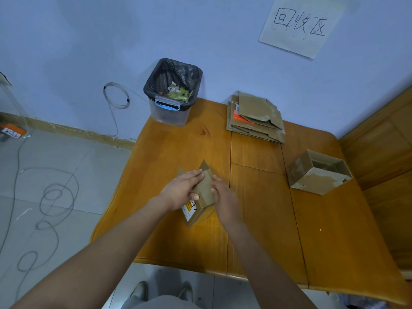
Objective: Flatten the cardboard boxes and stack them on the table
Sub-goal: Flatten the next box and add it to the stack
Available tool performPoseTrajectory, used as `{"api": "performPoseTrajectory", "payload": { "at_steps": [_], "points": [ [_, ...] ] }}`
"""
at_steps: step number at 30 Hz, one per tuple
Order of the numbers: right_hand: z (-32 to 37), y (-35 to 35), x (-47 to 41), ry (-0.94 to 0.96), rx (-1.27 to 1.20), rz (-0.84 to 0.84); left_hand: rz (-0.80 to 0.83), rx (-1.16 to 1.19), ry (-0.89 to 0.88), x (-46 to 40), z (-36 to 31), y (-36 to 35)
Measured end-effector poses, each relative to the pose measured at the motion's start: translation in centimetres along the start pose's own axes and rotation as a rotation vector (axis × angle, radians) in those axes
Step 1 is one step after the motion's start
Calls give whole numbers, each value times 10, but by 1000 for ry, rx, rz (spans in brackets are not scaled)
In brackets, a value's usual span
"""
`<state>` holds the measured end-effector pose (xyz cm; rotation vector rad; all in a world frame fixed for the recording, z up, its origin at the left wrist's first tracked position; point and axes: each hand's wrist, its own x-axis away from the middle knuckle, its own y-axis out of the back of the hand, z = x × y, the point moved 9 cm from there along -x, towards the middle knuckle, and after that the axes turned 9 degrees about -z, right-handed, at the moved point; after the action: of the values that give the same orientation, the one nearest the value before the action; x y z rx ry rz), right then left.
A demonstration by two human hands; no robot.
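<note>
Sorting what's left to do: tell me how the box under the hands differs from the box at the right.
The held box is partly collapsed; the right box stands open and hollow. The left hand and right hand press the held box; the right box is untouched. Only the held box shows a label. Both are brown cardboard.

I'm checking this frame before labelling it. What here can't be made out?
All in the head view:
- Small cardboard box: the left hand and right hand cover much of it, so how flat it is stays unclear.
- Its label: print too small, partly under the left hand.
- Flattened stack: count unclear, sheets overlap.
- Bin contents: too small.
</note>
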<state>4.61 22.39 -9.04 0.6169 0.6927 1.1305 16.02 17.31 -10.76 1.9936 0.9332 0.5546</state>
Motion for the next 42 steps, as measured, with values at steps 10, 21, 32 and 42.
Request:
{"api": "performPoseTrajectory", "payload": {
  "at_steps": [10,21,32,42],
  "points": [
    [2,4,-10,40,-34,40,-1,-12,5,2,-1,1],
    [19,-4,-27,283,333,59,-10,6,-13,4,-3,5],
    [14,4,-22,163,-56,125,4,4,1,3,-1,3],
    [2,10,-19,15,-265,168,26,16,13,1,2,1]
  ]
}}
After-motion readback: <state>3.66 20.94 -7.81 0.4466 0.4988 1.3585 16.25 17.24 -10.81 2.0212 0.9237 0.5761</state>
